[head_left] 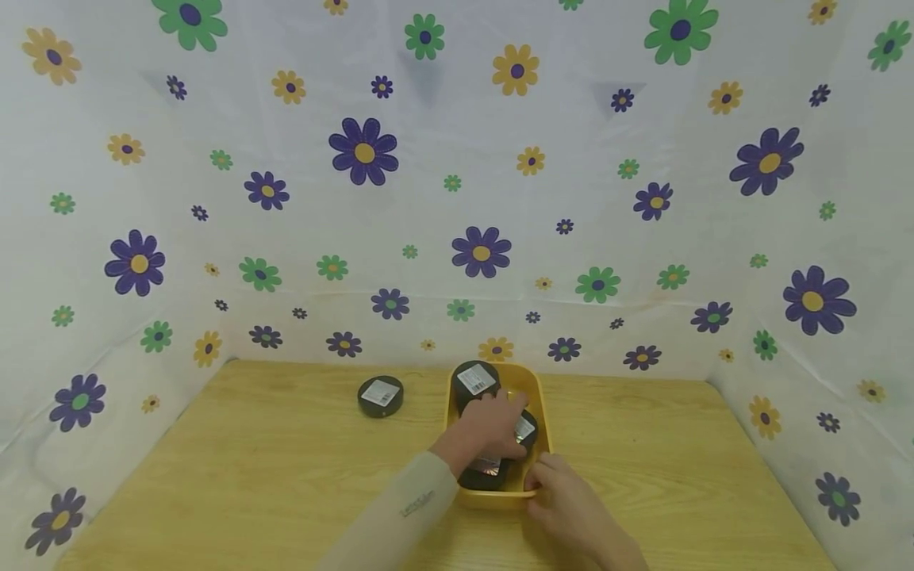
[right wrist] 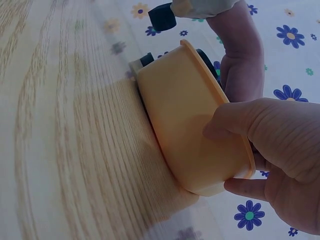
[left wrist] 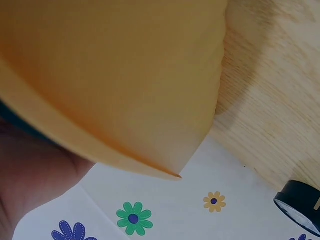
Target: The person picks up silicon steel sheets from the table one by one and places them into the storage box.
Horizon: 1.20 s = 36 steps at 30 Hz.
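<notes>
A yellow bin [head_left: 546, 436] stands on the table with several black discs in it, some bearing white barcode labels. My left hand [head_left: 489, 424] reaches down into it, thumb and fingers spread around a labelled black disc [head_left: 529, 434]. Another black disc [head_left: 474, 382] sits at the bin's far left corner, and a shiny-faced one [head_left: 481, 478] lies at the near end, partly under the hand. With thumb and fingers, my right hand [head_left: 571, 500] grips the rim at the near right corner. The right wrist view shows that thumb pressed on the outer wall of the bin [right wrist: 185, 115].
One more black disc [head_left: 381, 396] with a white label lies on the wooden table [head_left: 286, 460], left of the bin. A white cloth [head_left: 428, 214] printed with flowers hangs behind the table and along both sides.
</notes>
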### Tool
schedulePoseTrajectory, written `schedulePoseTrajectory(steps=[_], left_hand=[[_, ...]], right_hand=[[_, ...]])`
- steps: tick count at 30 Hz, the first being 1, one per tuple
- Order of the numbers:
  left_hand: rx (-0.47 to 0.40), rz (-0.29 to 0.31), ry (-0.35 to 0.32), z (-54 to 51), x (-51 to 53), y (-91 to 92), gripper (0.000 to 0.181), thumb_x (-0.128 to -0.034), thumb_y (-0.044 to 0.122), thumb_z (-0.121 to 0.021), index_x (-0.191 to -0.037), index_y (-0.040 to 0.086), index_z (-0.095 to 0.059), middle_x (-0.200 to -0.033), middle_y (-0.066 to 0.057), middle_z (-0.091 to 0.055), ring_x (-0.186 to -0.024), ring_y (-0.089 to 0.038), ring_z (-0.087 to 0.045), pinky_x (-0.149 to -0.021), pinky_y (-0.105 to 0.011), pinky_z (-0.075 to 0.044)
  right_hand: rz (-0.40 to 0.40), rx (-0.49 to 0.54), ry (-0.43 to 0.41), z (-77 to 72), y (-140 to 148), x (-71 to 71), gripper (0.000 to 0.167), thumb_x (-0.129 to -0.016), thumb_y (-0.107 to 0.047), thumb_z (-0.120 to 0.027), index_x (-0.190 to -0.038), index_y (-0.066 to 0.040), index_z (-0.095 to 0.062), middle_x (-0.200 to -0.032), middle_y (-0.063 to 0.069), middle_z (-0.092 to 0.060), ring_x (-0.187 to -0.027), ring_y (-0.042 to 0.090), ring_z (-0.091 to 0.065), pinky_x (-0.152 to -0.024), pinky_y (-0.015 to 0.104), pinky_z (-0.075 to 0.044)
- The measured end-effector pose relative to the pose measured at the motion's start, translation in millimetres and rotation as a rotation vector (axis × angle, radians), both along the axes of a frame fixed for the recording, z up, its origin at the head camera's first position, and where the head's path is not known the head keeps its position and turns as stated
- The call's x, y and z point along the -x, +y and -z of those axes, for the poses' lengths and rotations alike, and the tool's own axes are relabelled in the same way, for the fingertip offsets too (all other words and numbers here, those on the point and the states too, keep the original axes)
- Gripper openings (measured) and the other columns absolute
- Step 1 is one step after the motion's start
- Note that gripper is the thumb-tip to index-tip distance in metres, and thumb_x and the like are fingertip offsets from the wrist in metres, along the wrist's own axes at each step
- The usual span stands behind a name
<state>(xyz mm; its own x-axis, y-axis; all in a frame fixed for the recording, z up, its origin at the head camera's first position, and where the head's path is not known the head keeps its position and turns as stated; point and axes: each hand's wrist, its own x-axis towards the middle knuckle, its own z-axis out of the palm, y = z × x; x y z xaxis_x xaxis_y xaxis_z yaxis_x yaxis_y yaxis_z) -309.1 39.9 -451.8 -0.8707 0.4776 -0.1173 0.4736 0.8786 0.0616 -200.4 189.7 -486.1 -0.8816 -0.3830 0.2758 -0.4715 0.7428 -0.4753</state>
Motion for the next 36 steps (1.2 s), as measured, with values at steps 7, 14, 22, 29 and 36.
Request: schedulePoseTrajectory(steps=[7, 14, 22, 29, 36], left_hand=[[-0.016, -0.043, -0.079, -0.2, 3.3, 3.4, 0.071, -0.0819, 0.047, -0.075, -0.141, 0.022, -0.044, -0.122, -0.012, -0.056, -0.101, -0.029, -0.058, -0.087, -0.044, -0.051], [0.030, -0.012, -0.042, -5.9, 3.4, 10.5, 0.058, -0.0800, 0.044, -0.077, -0.125, 0.018, -0.051, -0.112, -0.011, -0.059, -0.084, -0.023, -0.059, -0.076, -0.039, -0.052], [0.070, -0.009, -0.024, -11.3, 0.1, 13.8, 0.058, -0.0793, 0.044, -0.077, -0.124, 0.017, -0.052, -0.107, -0.009, -0.059, -0.083, -0.021, -0.059, -0.076, -0.038, -0.051], [0.109, 0.007, 0.012, -13.5, -2.8, 16.9, 0.057, -0.0789, 0.044, -0.076, -0.122, 0.014, -0.054, -0.107, -0.009, -0.059, -0.086, -0.021, -0.059, -0.076, -0.038, -0.052], [0.185, 0.017, 0.053, -12.2, -3.7, 20.9, 0.061, -0.0791, 0.046, -0.074, -0.127, 0.013, -0.055, -0.110, -0.010, -0.059, -0.090, -0.020, -0.062, -0.077, -0.036, -0.054]], right_hand=[[0.006, -0.004, -0.043, -1.9, 1, 0.6, 0.021, -0.077, -0.005, -0.072, -0.081, -0.020, -0.060, -0.086, -0.014, -0.047, -0.083, 0.005, -0.045, -0.076, 0.028, -0.049], [-0.014, 0.026, 0.015, -0.7, 0, -0.5, 0.023, -0.074, -0.002, -0.074, -0.080, -0.019, -0.059, -0.085, -0.014, -0.048, -0.083, 0.004, -0.045, -0.075, 0.027, -0.049], [-0.016, 0.031, 0.000, 0.2, 1, 0.4, 0.023, -0.074, -0.002, -0.073, -0.081, -0.020, -0.060, -0.086, -0.015, -0.048, -0.084, 0.004, -0.046, -0.076, 0.027, -0.049], [-0.026, 0.040, 0.022, 1.7, 1, 1.1, 0.024, -0.073, -0.001, -0.074, -0.080, -0.019, -0.060, -0.086, -0.015, -0.049, -0.084, 0.004, -0.046, -0.075, 0.027, -0.049], [-0.046, 0.053, 0.052, 3.5, 2, 0.2, 0.025, -0.072, 0.000, -0.075, -0.079, -0.018, -0.059, -0.085, -0.015, -0.049, -0.083, 0.004, -0.045, -0.073, 0.026, -0.048]])
